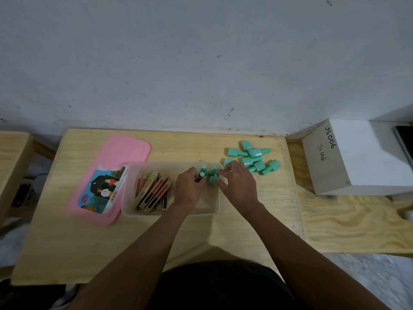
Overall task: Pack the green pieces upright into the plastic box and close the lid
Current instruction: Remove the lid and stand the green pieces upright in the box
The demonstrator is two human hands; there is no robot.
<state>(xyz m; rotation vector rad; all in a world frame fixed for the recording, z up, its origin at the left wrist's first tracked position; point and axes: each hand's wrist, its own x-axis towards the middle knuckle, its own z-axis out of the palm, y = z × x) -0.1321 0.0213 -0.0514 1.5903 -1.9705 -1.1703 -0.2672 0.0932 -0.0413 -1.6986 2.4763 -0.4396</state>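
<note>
Left hand [188,186] gripped upright green bottle [202,173] inside plastic box [128,191], right end. Right hand [238,182] pinched second green bottle [212,178] beside it. Loose green bottles [252,156] lay heaped on table [89,242], right of box.

Hands [190,186] partly hide green pieces [203,169]; lid label [103,189] unreadable.

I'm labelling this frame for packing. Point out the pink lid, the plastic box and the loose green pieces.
pink lid [125,151]: head view, bare pink top.
plastic box [145,213]: head view, near wall.
loose green pieces [253,152]: head view, body of a middle piece.
</note>
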